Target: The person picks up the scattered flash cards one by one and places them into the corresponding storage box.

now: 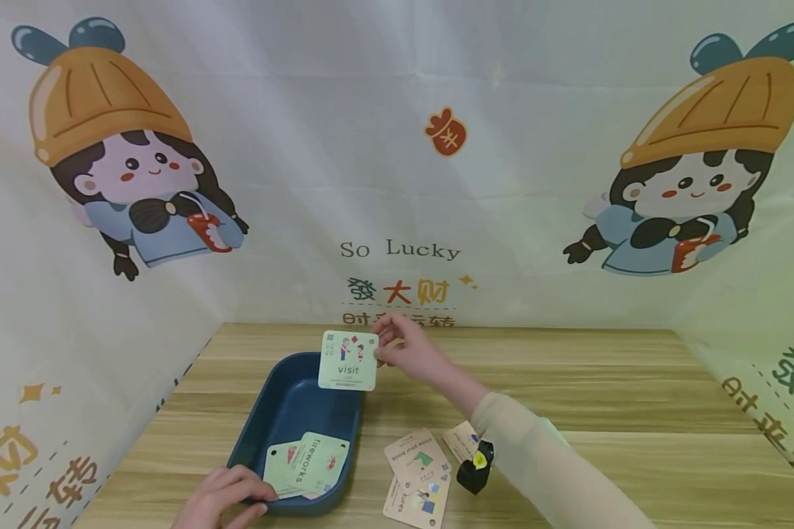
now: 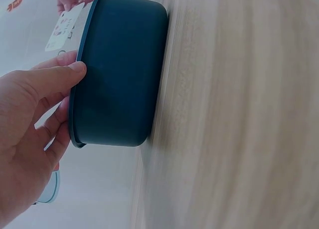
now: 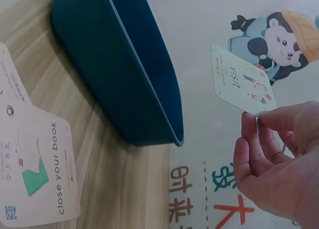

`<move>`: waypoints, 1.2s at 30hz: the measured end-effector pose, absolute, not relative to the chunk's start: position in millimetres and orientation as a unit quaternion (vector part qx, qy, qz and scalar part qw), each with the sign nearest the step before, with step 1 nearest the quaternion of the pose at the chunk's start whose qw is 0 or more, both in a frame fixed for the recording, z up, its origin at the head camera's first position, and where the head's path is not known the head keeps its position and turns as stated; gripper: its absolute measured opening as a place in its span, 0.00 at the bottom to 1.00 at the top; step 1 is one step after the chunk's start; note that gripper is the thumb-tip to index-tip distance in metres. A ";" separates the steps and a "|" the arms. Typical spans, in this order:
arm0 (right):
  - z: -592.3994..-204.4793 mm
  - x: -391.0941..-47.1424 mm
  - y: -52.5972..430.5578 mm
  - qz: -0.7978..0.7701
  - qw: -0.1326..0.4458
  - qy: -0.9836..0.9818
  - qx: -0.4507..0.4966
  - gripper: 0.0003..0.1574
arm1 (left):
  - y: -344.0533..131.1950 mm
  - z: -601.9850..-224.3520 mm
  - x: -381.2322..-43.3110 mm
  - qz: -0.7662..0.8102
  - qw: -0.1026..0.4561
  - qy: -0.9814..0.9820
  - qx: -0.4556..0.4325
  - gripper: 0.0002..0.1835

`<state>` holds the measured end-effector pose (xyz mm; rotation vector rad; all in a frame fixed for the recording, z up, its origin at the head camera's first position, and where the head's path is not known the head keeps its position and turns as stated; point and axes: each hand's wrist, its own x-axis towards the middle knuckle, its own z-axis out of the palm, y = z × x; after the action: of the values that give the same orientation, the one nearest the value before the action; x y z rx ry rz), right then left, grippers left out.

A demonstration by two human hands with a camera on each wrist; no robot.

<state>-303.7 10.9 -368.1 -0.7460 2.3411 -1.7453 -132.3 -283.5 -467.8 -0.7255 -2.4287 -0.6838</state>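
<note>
My right hand (image 1: pixel 410 353) pinches a pale green "visit" flashcard (image 1: pixel 348 360) by its edge, up over the far right end of a dark blue bin (image 1: pixel 246 433). In the right wrist view the flashcard (image 3: pixel 241 82) is apart from the bin's rim (image 3: pixel 144 69), thumb and finger at its corner. My left hand (image 1: pixel 225 496) grips the bin's near rim; in the left wrist view its thumb (image 2: pixel 65 79) lies over the rim with fingers on the other side. Inside the bin, green cards, one a "fireworks" card (image 1: pixel 324 463), lie overlapping at the near end.
Right of the bin lie pink cards, among them a "close your book" card (image 1: pixel 418 459) and one partly covered (image 1: pixel 426 507). A black item with a yellow spot (image 1: pixel 475 468) rests by another card (image 1: pixel 459 441) partly behind the right sleeve. A printed cloth (image 1: pixel 397 184) hangs behind the table.
</note>
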 end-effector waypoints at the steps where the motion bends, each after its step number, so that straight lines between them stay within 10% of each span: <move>1: -367.2 -301.7 9.1 -0.578 0.067 0.774 -0.249 0.18 | -283.4 -467.8 -132.3 -0.250 0.254 -0.896 -0.266 0.22; 36: -378.5 -256.7 -30.2 -0.543 0.144 0.762 -0.323 0.13 | -287.1 -457.2 -132.1 -0.238 0.167 -0.922 -0.257 0.13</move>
<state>-256.7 -30.2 -378.5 -0.9317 2.1957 -1.5650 -132.1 -287.1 -457.2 -0.7310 -2.6226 -0.6785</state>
